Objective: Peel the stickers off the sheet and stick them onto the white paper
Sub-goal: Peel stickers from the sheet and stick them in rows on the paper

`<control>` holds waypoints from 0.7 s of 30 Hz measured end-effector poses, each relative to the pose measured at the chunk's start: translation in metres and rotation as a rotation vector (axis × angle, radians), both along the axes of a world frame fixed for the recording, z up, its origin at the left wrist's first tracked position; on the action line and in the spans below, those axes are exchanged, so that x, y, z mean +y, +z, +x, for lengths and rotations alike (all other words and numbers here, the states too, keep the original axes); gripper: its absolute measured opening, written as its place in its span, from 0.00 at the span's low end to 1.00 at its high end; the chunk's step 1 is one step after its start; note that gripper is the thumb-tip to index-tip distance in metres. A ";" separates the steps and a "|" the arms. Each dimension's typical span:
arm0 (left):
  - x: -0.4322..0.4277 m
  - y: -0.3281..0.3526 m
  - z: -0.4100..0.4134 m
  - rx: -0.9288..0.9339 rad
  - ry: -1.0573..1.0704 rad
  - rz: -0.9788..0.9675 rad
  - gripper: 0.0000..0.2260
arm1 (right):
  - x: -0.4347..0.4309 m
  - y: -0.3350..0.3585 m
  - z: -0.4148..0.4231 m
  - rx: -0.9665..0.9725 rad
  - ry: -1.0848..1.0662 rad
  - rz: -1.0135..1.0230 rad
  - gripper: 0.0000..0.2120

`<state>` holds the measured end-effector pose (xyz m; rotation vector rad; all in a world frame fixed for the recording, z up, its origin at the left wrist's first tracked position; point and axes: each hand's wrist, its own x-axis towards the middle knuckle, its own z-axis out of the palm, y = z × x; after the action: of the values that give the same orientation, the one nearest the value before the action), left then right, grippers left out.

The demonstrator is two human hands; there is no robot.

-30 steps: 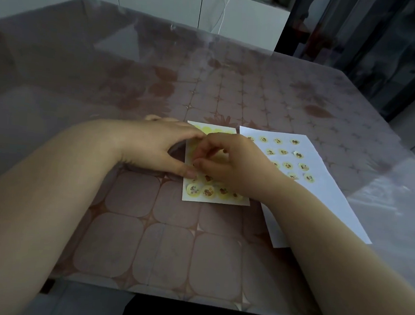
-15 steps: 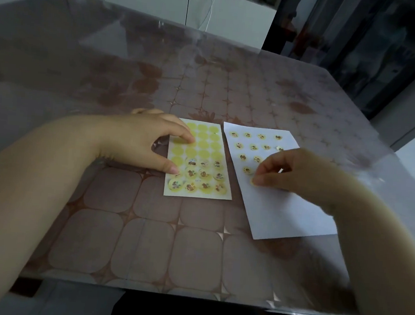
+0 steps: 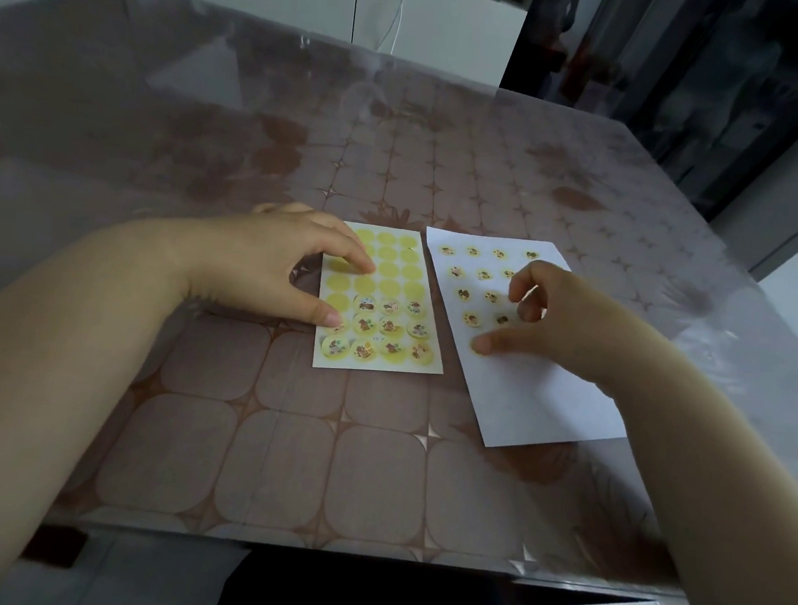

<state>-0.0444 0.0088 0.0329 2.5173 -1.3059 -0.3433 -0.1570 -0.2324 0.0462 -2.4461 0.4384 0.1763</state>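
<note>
Since half a second ago, our right hand [image 3: 562, 324] has opened from its pinch over the paper [image 3: 537, 399]. Its thumb [image 3: 491, 343] now lies flat, pressing a sticker [image 3: 477, 350] down below the rows already stuck there. The other fingers are curled and lifted clear of the thumb, holding nothing.

We find a tiny line of print [image 3: 378, 338] between the lower rows of the sheet [image 3: 390, 263], too small for us to read. The stickers carry small pictures that we cannot make out.

Our left hand [image 3: 266, 268] rests on the sheet's left edge, with the forefinger stretched onto the bare yellow circles and the thumb on a lower row, so finger and thumb are spread apart. Sheet and paper lie just beside each other on the table [image 3: 279, 460], with the sheet on the left. Pictured stickers fill only the sheet's lower rows. Our right hand hides part of the rows on the paper, and the pressed sticker shows only as a yellow rim under the thumb.
</note>
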 end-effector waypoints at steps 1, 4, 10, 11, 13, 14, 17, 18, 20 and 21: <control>0.000 0.000 0.000 -0.002 -0.001 0.001 0.28 | -0.001 0.000 0.001 0.022 -0.002 -0.005 0.20; 0.001 0.000 0.000 0.002 0.010 0.004 0.28 | -0.003 -0.001 0.002 0.029 0.013 0.015 0.18; 0.001 0.000 0.000 0.029 0.041 0.003 0.32 | 0.021 0.005 0.008 -0.223 0.213 -0.140 0.11; 0.001 -0.001 0.000 0.035 0.051 -0.001 0.34 | 0.031 0.006 0.011 -0.245 0.264 -0.109 0.09; 0.002 -0.001 0.000 0.041 0.073 0.010 0.37 | 0.048 0.004 0.020 -0.243 0.346 -0.096 0.03; 0.003 -0.001 0.001 0.053 0.080 0.019 0.37 | 0.056 0.000 0.025 -0.239 0.372 -0.117 0.02; 0.003 -0.002 0.001 0.062 0.065 0.043 0.37 | 0.068 -0.012 0.036 -0.247 0.379 -0.138 0.04; 0.001 -0.002 0.000 0.062 0.056 0.043 0.37 | 0.070 -0.014 0.037 -0.256 0.372 -0.102 0.02; -0.004 -0.005 -0.001 0.044 0.050 0.029 0.38 | 0.071 -0.017 0.037 -0.291 0.367 -0.050 0.03; -0.006 -0.007 -0.002 0.016 0.054 0.023 0.39 | 0.070 -0.018 0.037 -0.304 0.366 -0.039 0.04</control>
<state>-0.0461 0.0024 0.0259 2.5582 -1.2319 -0.3678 -0.1204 -0.1628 0.0279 -2.5161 -0.1418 -0.0536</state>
